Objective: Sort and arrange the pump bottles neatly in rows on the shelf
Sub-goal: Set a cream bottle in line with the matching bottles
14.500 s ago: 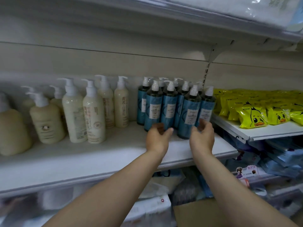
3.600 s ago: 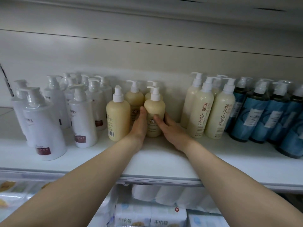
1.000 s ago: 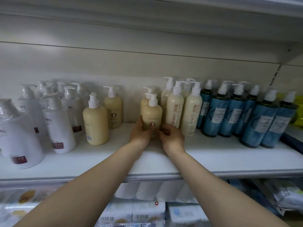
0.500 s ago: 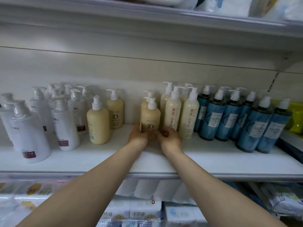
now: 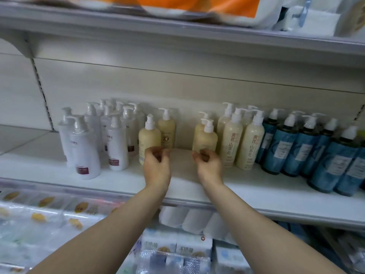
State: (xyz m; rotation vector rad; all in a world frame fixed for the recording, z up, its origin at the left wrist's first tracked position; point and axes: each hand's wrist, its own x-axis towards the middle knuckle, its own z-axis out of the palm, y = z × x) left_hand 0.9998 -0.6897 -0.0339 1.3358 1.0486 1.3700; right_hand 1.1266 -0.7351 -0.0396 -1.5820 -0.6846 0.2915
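Bare, both the left hand (image 5: 157,165) and right hand (image 5: 209,165) hover over the white metal shelf (image 5: 256,191), fingers loosely curled, holding nothing. Just beyond stand two cream plastic pump bottles (image 5: 205,138), beside taller ivory pump bottles (image 5: 232,141).

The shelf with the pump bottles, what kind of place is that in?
Most likely a shop's toiletries aisle. Many identical blue pump bottles and white pump bottles stand grouped on a metal display shelf, with packaged tissue packs stocked below.
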